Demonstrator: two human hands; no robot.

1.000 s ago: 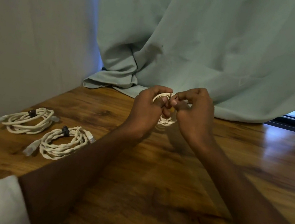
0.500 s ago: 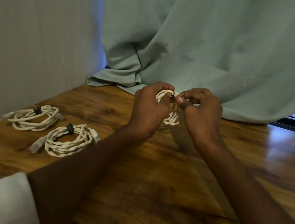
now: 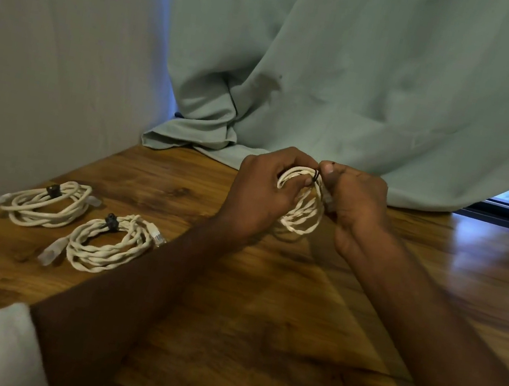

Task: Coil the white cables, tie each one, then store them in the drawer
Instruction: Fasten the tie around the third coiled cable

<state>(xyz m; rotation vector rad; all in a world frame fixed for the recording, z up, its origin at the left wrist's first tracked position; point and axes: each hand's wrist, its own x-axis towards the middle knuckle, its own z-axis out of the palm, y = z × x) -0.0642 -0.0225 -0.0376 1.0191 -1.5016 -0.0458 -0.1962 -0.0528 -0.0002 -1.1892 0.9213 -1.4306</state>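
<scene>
The left hand (image 3: 263,191) curls round the left side of the coiled white cable (image 3: 302,211), thumb and fingers closed on the loops, and holds the coil upright above the middle of the worktop (image 3: 260,311), towards its far edge. The right hand (image 3: 359,203) pinches at the top of the coil, where a small dark tie (image 3: 315,176) crosses the strands; its fingertips are closed there, though whether they hold the tie itself or a cable end I cannot tell.

The tie looks only partly fastened, so the chief risk is slackening either grip too soon: the springy loops would fan open and the coil would need winding again. A pull on the tie that is too sharp could slip it off the bundle, or cinch only some strands and leave one loop hanging free. A loose plug end could also snag later.

Near the left edge of the worktop lie two finished coils, one (image 3: 46,203) at the back, one (image 3: 103,243) nearer, each with a dark tie. No drawer is in view.
</scene>
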